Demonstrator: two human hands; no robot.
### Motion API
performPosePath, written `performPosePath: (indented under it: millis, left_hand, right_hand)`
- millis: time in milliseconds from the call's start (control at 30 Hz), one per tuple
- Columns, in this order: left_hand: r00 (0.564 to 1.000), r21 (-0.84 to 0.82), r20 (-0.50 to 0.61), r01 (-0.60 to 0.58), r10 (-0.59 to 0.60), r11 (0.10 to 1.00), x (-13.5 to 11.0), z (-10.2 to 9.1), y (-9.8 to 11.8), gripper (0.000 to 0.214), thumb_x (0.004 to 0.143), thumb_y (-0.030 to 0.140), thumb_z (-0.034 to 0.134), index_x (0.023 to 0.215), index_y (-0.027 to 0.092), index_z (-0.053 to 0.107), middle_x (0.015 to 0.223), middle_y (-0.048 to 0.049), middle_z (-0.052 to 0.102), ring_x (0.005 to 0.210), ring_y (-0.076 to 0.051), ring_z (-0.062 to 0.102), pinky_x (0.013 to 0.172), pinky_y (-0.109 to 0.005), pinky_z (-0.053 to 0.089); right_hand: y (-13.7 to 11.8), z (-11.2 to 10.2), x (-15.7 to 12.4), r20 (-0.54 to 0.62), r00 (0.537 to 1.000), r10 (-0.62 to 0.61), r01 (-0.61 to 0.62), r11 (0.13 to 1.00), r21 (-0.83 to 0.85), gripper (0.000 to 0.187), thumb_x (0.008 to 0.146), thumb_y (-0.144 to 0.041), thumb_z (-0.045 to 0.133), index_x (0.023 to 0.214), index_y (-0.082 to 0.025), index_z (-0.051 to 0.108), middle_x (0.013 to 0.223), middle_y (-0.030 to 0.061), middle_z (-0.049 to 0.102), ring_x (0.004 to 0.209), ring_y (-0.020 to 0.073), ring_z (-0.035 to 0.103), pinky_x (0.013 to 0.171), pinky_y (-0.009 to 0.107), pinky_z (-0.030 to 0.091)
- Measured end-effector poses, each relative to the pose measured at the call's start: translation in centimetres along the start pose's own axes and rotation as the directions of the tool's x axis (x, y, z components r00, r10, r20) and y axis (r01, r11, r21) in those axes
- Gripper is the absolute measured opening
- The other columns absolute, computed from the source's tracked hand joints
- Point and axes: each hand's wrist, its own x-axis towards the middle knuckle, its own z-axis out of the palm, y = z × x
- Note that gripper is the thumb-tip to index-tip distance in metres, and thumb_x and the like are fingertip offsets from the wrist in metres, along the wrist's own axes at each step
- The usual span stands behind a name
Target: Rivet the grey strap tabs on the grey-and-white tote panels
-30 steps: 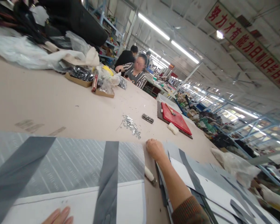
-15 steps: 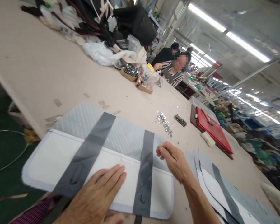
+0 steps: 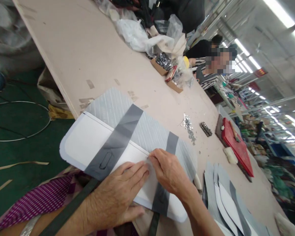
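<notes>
A flat panel, white board [image 3: 80, 141] along the near half and grey patterned fabric [image 3: 110, 103] along the far half, lies at the table's edge. Two dark grey bands [image 3: 124, 132] cross it; the left one bears a drawn or cut slot outline. My left hand [image 3: 120, 193] rests on the white part between the bands, fingers stretched out together. Close beside its fingertips, my right hand [image 3: 170, 170] is pinched at the middle of the panel, over the right band. Whatever its fingertips hold, if anything, is too small to make out.
Small metal pieces [image 3: 188, 127] lie scattered beyond the panel, near a cluster of dark studs [image 3: 206, 129]. A red board [image 3: 236, 147] with a hammer [image 3: 234, 131] is at right. More panels [image 3: 226, 200] are stacked nearer. Boxes of hardware [image 3: 159, 67] stand farther back; a person sits beyond.
My right hand has moved left and down onto the panel, beside my left fingertips. The left hand stays flat on the panel. The camera view has swung left, shifting the scene rightward.
</notes>
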Motion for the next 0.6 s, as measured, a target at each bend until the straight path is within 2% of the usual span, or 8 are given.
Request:
performPosePath:
  millis: [133, 267, 333, 433, 533, 600]
  left_hand:
    - [1.000, -0.024, 0.013, 0.009, -0.009, 1.000, 0.0, 0.0, -0.1, 0.072, 0.091, 0.061, 0.051, 0.143, 0.012, 0.046, 0.149, -0.0119, 0.049, 0.140, -0.023, 0.038, 0.118, -0.037, 0.014]
    - [1.000, -0.019, 0.013, -0.011, 0.011, 1.000, 0.0, 0.0, -0.1, 0.073, 0.091, 0.062, 0.051, 0.142, 0.009, 0.047, 0.147, -0.0129, 0.051, 0.141, -0.024, 0.036, 0.117, -0.038, 0.014]
    - [1.000, -0.008, 0.000, -0.020, 0.020, 1.000, 0.0, -0.1, 0.0, 0.073, 0.090, 0.061, 0.053, 0.141, 0.008, 0.049, 0.145, -0.0130, 0.053, 0.140, -0.024, 0.037, 0.116, -0.038, 0.016]
    - [1.000, -0.002, -0.009, -0.013, 0.013, 1.000, 0.0, -0.2, 0.0, 0.073, 0.089, 0.062, 0.054, 0.140, 0.009, 0.050, 0.145, -0.0129, 0.053, 0.136, -0.025, 0.041, 0.115, -0.038, 0.018]
    - [0.999, 0.002, -0.025, -0.020, 0.020, 1.000, 0.1, -0.2, -0.1, 0.071, 0.090, 0.061, 0.053, 0.138, 0.010, 0.051, 0.144, -0.0122, 0.054, 0.135, -0.025, 0.043, 0.114, -0.039, 0.021]
    - [0.999, 0.002, -0.040, -0.024, 0.024, 1.000, 0.3, -0.2, -0.2, 0.071, 0.090, 0.061, 0.053, 0.138, 0.009, 0.051, 0.142, -0.0120, 0.055, 0.135, -0.025, 0.043, 0.114, -0.040, 0.023]
  right_hand:
    - [-1.0, -0.8, 0.8, 0.173, 0.984, -0.036, 0.088, 0.949, -0.302, 0.018, 0.092, -0.009, 0.042, 0.092, -0.017, 0.059, 0.086, 0.0073, 0.066, 0.076, 0.0210, 0.062, 0.062, 0.030, 0.035]
    - [-1.9, -1.5, 1.5, 0.231, 0.973, 0.009, 0.086, 0.912, -0.400, 0.020, 0.089, -0.008, 0.044, 0.094, -0.015, 0.061, 0.086, 0.0096, 0.069, 0.072, 0.0236, 0.065, 0.057, 0.032, 0.032]
    - [-2.0, -1.7, 1.9, 0.209, 0.976, 0.058, 0.021, 0.934, -0.357, 0.019, 0.090, -0.011, 0.045, 0.091, -0.015, 0.064, 0.085, 0.0103, 0.072, 0.072, 0.0234, 0.067, 0.057, 0.031, 0.032]
    - [-1.8, -1.7, 2.2, 0.128, 0.980, 0.151, -0.130, 0.979, -0.160, 0.020, 0.090, -0.016, 0.049, 0.084, -0.017, 0.068, 0.081, 0.0073, 0.075, 0.074, 0.0203, 0.067, 0.062, 0.029, 0.036]
    - [-1.5, -1.4, 2.3, 0.086, 0.962, 0.259, -0.265, 0.963, 0.055, 0.016, 0.085, -0.018, 0.056, 0.079, -0.019, 0.071, 0.073, 0.0027, 0.074, 0.069, 0.0165, 0.066, 0.063, 0.026, 0.039]
    - [-1.4, -1.1, 2.1, 0.089, 0.953, 0.291, -0.302, 0.941, 0.151, 0.015, 0.083, -0.018, 0.056, 0.077, -0.019, 0.070, 0.070, 0.0014, 0.073, 0.066, 0.0150, 0.065, 0.063, 0.025, 0.040]
